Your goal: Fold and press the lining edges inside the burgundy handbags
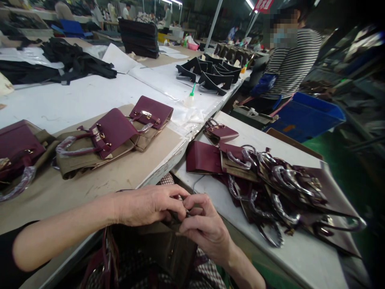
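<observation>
Grip: left hand (141,205) and right hand (207,228) meet, fingertips pinched together at the upper edge of the dark bag (168,253); the small part between them is mostly hidden, so I cannot tell what it is.
Dark bag: in the person's lap, beneath both hands, over checked cloth (207,273); a burgundy handle (104,257) hangs toward its left side.
White table: in front and to the left, the white table (90,94) is partly covered by brown paper (105,184), where three burgundy-flapped bags (116,128) lie, handles wrapped in clear plastic.
Side table: at right, the side table (306,261) bears an overlapping heap of burgundy bags (279,188).
Farther along: a bottle with a green tip (191,95) stands near black open pieces (216,78); a black stack (138,38) rises behind.
Striped top: a co-worker (294,64) is beside a blue bin (313,114).
</observation>
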{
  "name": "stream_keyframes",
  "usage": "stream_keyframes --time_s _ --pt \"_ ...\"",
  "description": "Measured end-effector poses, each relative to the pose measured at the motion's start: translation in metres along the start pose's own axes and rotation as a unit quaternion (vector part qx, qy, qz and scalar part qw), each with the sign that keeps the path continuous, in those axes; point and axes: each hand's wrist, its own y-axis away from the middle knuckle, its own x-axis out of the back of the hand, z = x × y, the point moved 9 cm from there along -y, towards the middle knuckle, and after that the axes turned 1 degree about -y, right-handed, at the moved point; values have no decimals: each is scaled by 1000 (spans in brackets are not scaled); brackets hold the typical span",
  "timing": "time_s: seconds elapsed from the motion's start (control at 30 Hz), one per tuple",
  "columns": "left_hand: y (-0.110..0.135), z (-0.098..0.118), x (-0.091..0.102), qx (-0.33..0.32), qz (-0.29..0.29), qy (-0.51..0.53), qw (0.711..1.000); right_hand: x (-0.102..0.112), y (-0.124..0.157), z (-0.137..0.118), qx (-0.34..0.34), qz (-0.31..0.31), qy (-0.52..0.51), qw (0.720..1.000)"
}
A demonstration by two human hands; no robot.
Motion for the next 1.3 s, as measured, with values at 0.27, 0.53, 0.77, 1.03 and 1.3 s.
stream_keyframes --time_s 0.27,0.53,0.77,1.03,1.3 --pt "5 -3 -1 -6 -1 -95 996 -1 1 3 -9 -7 14 1000" --pt "11 1 -15 45 -32 -285 957 -13 -6 3 -30 -43 63 997" --pt "19 -1 -6 30 6 -306 951 -5 -3 11 -55 -40 75 995" --pt "26 14 -12 -51 -32 -279 958 -2 -1 8 -21 -15 75 997" --pt "36 -25 -20 188 -83 -80 975 -4 -5 -4 22 -22 54 998"
